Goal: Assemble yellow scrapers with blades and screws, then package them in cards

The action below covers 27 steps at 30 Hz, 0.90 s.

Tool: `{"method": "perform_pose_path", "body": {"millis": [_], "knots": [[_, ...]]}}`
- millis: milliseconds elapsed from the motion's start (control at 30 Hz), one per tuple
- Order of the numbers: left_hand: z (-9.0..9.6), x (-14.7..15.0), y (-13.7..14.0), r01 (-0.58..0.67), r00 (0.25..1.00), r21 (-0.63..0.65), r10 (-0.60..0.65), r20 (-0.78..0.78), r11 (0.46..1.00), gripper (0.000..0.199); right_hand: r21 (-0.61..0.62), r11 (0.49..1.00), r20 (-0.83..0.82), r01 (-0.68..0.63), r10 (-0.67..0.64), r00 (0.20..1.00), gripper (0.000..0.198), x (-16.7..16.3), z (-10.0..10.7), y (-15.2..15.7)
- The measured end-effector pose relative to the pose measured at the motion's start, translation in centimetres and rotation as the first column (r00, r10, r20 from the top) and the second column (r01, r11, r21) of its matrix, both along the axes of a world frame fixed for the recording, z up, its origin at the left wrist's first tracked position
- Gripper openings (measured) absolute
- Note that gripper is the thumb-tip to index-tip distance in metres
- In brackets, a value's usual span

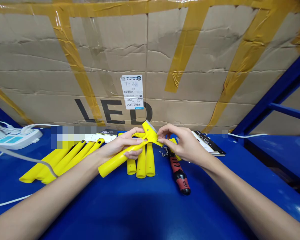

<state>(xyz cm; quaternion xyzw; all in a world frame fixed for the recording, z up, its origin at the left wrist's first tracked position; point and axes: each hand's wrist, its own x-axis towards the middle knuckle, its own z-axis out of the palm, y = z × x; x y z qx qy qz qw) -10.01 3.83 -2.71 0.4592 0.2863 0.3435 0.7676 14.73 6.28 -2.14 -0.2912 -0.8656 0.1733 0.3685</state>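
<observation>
A yellow scraper [120, 158] with a hollow tube handle and a metal blade along its wide head is gripped in my left hand [126, 144]. The handle slants down to the left, and the head tilts up to the right. At the head's right side, my right hand [176, 137] has thumb and fingertips pinched together. Whatever lies between those fingertips is too small to make out. Several yellow handles [141, 163] lie just below the scraper, partly covered by my left hand. Small screws [163, 153] are scattered below my right fingers, beside a red and black screwdriver [178, 175].
More yellow handles [65, 163] lie to the left, near a white power strip [27, 139] with cables. Black-and-white printed packaging [207, 144] sits at the right. A large taped cardboard box [110, 60] stands behind the blue table [130, 213]. Blue metal framing [272, 90] rises at the right.
</observation>
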Motion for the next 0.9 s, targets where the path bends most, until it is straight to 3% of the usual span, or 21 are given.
{"method": "perform_pose_path", "body": {"millis": [300, 567, 767, 900], "knots": [[0.3, 0.2, -0.3, -0.022, 0.999, -0.003, 0.022, -0.031, 1.000, 0.028, 0.082, 0.996, 0.130, -0.020, 0.009, 0.992, 0.015, -0.1, -0.6, 0.1], [0.6, 0.5, -0.5, 0.023, 0.998, 0.044, -0.020, -0.057, 0.999, 0.023, 0.074, 0.997, 0.093, -0.026, 0.019, 0.996, 0.021, -0.4, -0.6, -0.1], [0.6, 0.4, -0.3, -0.018, 1.000, -0.016, 0.018, -0.008, 1.000, 0.026, 0.089, 0.996, 0.015, -0.025, 0.023, 1.000, 0.018, -0.5, -0.7, 0.0], [0.5, 0.1, -0.2, -0.028, 0.999, -0.059, 0.030, 0.037, 0.998, 0.028, 0.100, 0.993, -0.054, 0.062, -0.057, 0.997, 0.024, -0.4, -1.2, 0.6]]}}
